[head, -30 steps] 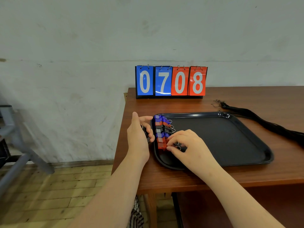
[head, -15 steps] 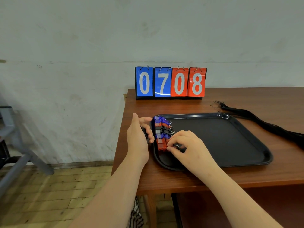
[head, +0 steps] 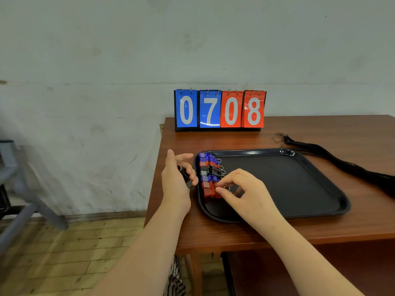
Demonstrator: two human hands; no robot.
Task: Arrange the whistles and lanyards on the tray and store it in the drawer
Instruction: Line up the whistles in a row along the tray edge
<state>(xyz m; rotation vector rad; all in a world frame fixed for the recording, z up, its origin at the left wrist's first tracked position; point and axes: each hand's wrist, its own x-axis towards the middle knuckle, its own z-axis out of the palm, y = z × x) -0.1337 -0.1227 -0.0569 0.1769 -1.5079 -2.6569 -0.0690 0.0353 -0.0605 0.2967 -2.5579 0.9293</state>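
A black tray (head: pixel 299 184) lies on the wooden table. Along its left rim runs a row of several whistles (head: pixel 208 174), blue, red and black, each with a metal ring. My right hand (head: pixel 245 193) pinches the nearest red whistle (head: pixel 210 192) at the row's front end. My left hand (head: pixel 177 182) hovers just left of the tray and holds a black whistle (head: pixel 187 180) in its curled fingers. A bundle of black lanyards (head: pixel 342 165) lies on the table right of the tray.
A flip scoreboard (head: pixel 220 110) reading 0708 stands at the table's back edge against the wall. The table's left edge (head: pixel 156 178) is close to my left hand. A grey metal frame (head: pixel 19 199) stands on the wooden floor at left.
My right hand's fingers have shifted slightly on the red whistle at the row's front end. My left hand stays beside the tray with the black whistle.
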